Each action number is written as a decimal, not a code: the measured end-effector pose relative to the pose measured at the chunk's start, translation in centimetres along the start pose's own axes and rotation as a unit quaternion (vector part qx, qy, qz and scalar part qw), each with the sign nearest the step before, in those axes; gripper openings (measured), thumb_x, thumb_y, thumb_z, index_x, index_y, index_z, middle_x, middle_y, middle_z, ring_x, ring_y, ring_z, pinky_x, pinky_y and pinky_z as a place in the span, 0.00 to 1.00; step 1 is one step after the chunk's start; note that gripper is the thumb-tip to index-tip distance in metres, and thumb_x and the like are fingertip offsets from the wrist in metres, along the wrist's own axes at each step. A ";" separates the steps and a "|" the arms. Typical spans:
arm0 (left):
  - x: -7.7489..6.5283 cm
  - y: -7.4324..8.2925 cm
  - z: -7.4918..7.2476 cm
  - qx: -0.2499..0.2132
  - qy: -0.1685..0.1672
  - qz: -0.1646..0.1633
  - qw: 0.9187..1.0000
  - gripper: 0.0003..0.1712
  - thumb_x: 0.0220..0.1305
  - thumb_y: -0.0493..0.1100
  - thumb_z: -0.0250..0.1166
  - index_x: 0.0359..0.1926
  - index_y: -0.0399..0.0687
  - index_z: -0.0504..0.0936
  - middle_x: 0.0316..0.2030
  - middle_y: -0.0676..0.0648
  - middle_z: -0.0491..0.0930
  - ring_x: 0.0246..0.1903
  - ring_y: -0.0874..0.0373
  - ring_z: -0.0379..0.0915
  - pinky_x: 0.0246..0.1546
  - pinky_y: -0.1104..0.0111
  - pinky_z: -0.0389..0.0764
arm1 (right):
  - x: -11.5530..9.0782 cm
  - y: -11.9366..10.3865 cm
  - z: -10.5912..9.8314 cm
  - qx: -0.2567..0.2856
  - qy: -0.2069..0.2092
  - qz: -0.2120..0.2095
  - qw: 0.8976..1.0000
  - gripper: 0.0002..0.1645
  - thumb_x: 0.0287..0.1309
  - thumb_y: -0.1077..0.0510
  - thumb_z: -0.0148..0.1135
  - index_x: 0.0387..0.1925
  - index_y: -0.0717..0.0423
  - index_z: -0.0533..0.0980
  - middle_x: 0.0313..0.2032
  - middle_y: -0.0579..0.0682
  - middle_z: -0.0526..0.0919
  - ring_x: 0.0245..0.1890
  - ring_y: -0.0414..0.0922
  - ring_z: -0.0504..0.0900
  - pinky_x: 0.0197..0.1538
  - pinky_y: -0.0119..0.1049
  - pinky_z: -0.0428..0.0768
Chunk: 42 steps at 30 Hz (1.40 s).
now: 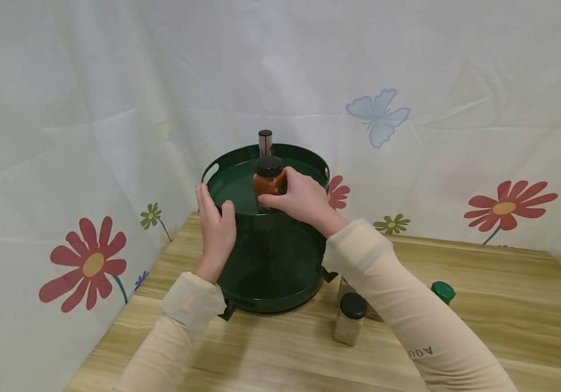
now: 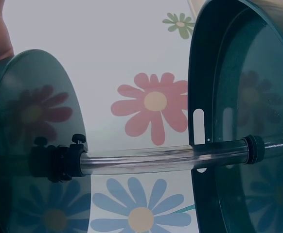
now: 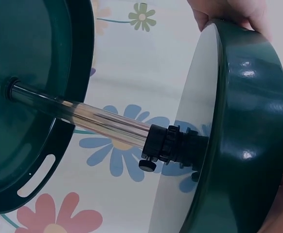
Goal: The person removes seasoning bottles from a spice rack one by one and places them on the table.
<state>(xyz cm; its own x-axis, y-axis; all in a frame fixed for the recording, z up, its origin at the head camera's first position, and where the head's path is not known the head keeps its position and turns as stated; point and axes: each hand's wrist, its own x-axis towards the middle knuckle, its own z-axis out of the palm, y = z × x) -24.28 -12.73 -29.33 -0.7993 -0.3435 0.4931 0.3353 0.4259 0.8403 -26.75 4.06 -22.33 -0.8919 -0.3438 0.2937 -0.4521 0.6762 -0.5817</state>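
Observation:
In the head view my right hand [image 1: 304,198] pinches a spice jar [image 1: 269,182] between thumb and fingers. The jar has a black lid and orange-brown contents, and it is upright over the near part of the upper green tray [image 1: 256,222]. My left hand [image 1: 217,231] rests against that tray's left rim, its fingers fairly straight. A clear pole [image 2: 161,160] joins the upper tray to the lower tray [image 1: 270,306], with a black screw collar [image 2: 68,162] under the upper one. The jar's base is hidden behind the front rim and fingers.
Right of the stand, a black-lidded jar [image 1: 350,321] with pale contents stands on the wooden table [image 1: 280,359], other jars close behind it. A green-lidded jar [image 1: 443,292] is partly covered by my right sleeve. A flowered curtain [image 1: 432,158] hangs behind.

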 end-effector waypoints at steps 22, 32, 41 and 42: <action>0.0 -0.1 0.1 -0.001 -0.001 0.005 1.000 0.38 0.62 0.46 0.42 0.69 0.40 0.38 0.70 0.43 0.34 0.67 0.53 0.30 0.65 0.52 0.42 | -0.2 0.5 -0.1 0.058 0.027 0.014 0.998 0.28 0.48 0.45 0.62 0.46 0.56 0.65 0.39 0.52 0.77 0.35 0.47 0.74 0.38 0.44 0.76; 0.1 -0.4 0.3 -0.004 0.002 0.007 1.000 0.37 0.63 0.45 0.42 0.69 0.40 0.38 0.70 0.43 0.34 0.67 0.54 0.30 0.65 0.52 0.42 | -0.2 0.5 -0.3 0.103 0.048 0.012 0.993 0.28 0.50 0.46 0.61 0.48 0.56 0.65 0.42 0.53 0.76 0.38 0.47 0.74 0.42 0.45 0.77; 0.2 -0.5 0.3 -0.007 0.001 0.007 1.000 0.38 0.62 0.46 0.41 0.69 0.40 0.38 0.70 0.43 0.34 0.67 0.54 0.30 0.65 0.52 0.42 | -0.2 0.8 -0.4 0.139 0.064 0.017 0.988 0.29 0.50 0.46 0.61 0.50 0.56 0.65 0.44 0.52 0.76 0.40 0.46 0.74 0.45 0.45 0.76; 0.2 -0.5 0.3 -0.008 0.001 0.007 1.000 0.38 0.62 0.46 0.41 0.69 0.40 0.38 0.70 0.43 0.34 0.67 0.54 0.30 0.65 0.52 0.42 | -0.2 0.8 -0.4 0.146 0.067 0.016 0.987 0.29 0.50 0.46 0.61 0.50 0.55 0.65 0.44 0.52 0.76 0.41 0.46 0.74 0.45 0.45 0.76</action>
<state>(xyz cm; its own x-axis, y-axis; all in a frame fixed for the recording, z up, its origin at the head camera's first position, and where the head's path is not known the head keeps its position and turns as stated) -24.74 -12.77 -29.72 -0.7933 -0.3392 0.5055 0.3548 0.4170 0.8368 -26.93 4.92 -22.50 -0.9071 -0.2229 0.3569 -0.4207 0.4630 -0.7802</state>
